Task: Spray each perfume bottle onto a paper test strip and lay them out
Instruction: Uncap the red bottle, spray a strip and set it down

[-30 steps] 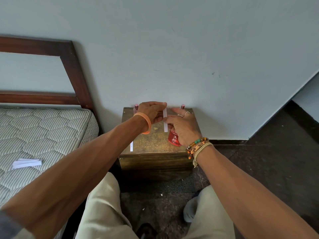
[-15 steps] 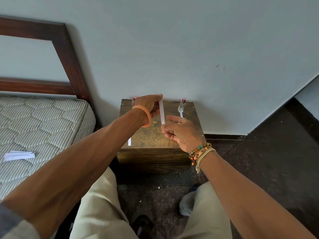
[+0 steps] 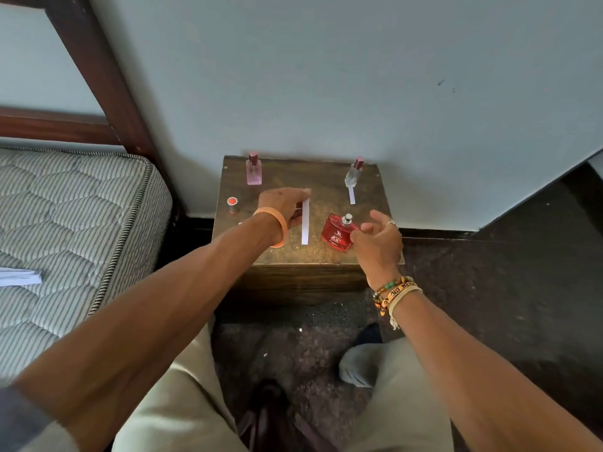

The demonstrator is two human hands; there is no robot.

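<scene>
My left hand [image 3: 284,207] pinches a white paper strip [image 3: 305,223] that hangs upright over the middle of the small wooden table [image 3: 293,252]. A red perfume bottle [image 3: 337,233] with a bare silver sprayer stands at the front right. My right hand [image 3: 380,239] sits just right of it, fingers loosely curled and touching its side. A pink bottle [image 3: 254,169] stands at the back left and a clear bottle [image 3: 354,172] at the back right, with another strip [image 3: 352,194] lying in front of the clear one. A red cap [image 3: 232,203] stands near the left edge.
A mattress [image 3: 65,223] with a wooden headboard [image 3: 107,76] lies to the left, carrying a stack of white strips [image 3: 19,277]. The table stands against a pale wall [image 3: 326,76]. Dark floor [image 3: 505,272] lies to the right, and my knees are below.
My right hand has drawn back to the right, uncovering the red bottle. My left hand still holds the strip. The camera has tipped down and closer.
</scene>
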